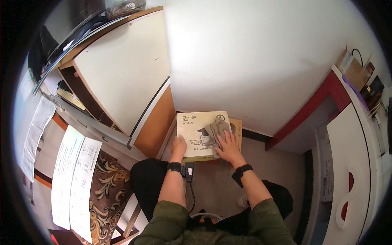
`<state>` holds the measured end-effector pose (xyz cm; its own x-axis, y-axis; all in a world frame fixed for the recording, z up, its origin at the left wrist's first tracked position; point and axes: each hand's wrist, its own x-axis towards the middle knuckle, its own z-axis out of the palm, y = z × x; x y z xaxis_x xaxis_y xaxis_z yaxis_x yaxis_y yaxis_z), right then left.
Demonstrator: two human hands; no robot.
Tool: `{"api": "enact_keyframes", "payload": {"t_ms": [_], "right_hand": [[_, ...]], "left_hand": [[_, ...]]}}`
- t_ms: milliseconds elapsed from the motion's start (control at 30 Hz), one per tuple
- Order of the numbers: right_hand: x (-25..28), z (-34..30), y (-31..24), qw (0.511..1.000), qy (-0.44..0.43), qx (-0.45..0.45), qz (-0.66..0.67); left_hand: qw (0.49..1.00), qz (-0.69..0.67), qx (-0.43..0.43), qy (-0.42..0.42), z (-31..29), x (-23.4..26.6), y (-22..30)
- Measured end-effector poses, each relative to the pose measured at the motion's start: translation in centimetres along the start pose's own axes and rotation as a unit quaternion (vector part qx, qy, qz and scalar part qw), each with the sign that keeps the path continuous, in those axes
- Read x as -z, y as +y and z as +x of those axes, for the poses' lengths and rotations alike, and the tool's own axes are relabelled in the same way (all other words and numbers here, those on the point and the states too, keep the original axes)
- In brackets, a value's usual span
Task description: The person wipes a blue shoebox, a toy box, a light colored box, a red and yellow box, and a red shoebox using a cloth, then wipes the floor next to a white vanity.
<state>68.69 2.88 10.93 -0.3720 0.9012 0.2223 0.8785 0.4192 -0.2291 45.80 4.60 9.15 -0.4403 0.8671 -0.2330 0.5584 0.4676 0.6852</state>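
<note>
In front of me lies a pale cream cardboard box (188, 130) with printed lettering and a small winged drawing on its lid. My left hand (178, 148) grips its left edge, fingers curled against the side. A crumpled grey cloth (215, 127) rests on the right part of the lid. On that cloth lies my right hand (230, 149), fingers stretched out and spread, thumb apart toward the box's front edge. Under the cream box a second, yellowish box (238, 127) sticks out on the right.
A white cabinet (126, 61) stands at the left, beside a brown patterned cushion (110, 179) with an unfolded paper sheet (73, 183) on it. White drawers (355, 163) and a red-edged desk (304, 110) close off the right. A black cable (192, 196) hangs from my left wrist.
</note>
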Motion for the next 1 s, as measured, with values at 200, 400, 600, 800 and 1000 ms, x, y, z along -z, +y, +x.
{"api": "enact_keyframes", "payload": {"t_ms": [200,400,600,800,1000], "right_hand": [[-0.2,0.1,4.6,0.994,0.080,-0.053,0.046],[4.7,1.9,6.0,0.942,0.105,-0.177,0.265],[2.0,5.3,7.6,0.985,0.042,-0.133,0.104],[-2.1,10.5,-0.6,0.990,-0.081,-0.100,-0.052],[-4.0,6.7,-5.0,0.994,0.014,0.104,0.030]], "left_hand": [[0.989,-0.043,-0.139,-0.023,-1.2,-2.5,1.0],[0.974,-0.193,-0.101,-0.059,-0.5,-4.4,0.9],[0.975,-0.186,-0.085,-0.082,-0.9,-4.4,2.7],[0.976,-0.189,-0.089,-0.062,-0.4,-4.8,1.5],[0.972,-0.216,-0.079,-0.043,0.9,-6.1,-0.8]]}}
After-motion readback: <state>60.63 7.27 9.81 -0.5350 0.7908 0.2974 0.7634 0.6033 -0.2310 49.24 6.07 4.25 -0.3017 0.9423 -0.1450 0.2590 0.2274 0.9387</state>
